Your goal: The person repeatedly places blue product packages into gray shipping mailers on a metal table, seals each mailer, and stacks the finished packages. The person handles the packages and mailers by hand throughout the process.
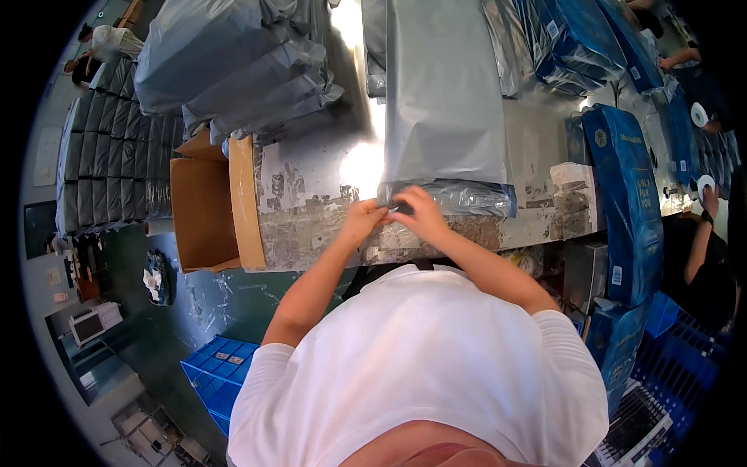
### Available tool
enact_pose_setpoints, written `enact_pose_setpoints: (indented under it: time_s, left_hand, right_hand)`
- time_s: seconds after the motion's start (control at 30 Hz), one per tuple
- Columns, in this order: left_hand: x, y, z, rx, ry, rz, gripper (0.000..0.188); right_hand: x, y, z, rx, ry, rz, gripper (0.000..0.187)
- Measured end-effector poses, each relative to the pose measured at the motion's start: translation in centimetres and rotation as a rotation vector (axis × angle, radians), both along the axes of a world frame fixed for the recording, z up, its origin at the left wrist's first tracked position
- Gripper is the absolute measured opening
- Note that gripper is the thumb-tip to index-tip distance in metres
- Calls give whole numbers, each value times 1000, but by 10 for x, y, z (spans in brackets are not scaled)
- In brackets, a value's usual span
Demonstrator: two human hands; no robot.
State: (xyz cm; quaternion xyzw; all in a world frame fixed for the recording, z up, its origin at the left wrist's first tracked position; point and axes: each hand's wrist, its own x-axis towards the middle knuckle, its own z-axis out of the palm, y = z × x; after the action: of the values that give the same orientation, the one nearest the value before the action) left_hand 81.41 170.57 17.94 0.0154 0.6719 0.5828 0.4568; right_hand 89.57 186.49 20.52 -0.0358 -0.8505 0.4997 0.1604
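A long grey bag of smooth, slightly creased plastic lies lengthwise on the worktop, its near end toward the person. Crinkled, glossy transparent film shows along that end, with a bluish edge at its right corner. Both hands meet at the near left corner: the right hand has its fingers bent over and pinching the bag's edge, while the left hand has its fingertips drawn together just beside; whether these grip the plastic, I cannot tell.

The worktop is shiny metal, scuffed and patched with torn, peeling residue toward its near edge, which runs close to the person's white shirt. A broad strip of its surface separates the bag from the open brown cardboard box on the left; a narrower strip lies between the bag and the upright, glossy blue package on the right. Puffy, wrinkled grey parcels are heaped at the far left
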Motion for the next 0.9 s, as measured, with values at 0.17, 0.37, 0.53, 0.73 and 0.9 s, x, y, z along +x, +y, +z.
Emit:
enact_pose_setpoints:
  time_s: [0.17, 0.37, 0.53, 0.73, 0.9]
  left_hand:
    - [-10, -8, -6, 10, -24, -85, 15]
    - [-7, -18, -15, -46, -97, -91, 15]
    - [-36, -29, 23, -343, 1060, -444, 30]
    - [-92, 42, 66, 193, 1968, -1214, 36]
    - [-92, 35, 31, 178, 1710, -769, 14]
  right_hand:
    - [3, 1, -13, -630, -261, -204, 6]
    - [293, 80, -86, 492, -788, -186, 12]
    - [215, 131, -6, 807, -980, -127, 34]
    - [73, 205, 42, 1252, -27, 370, 26]
    - [61, 225, 22, 678, 26, 172, 8]
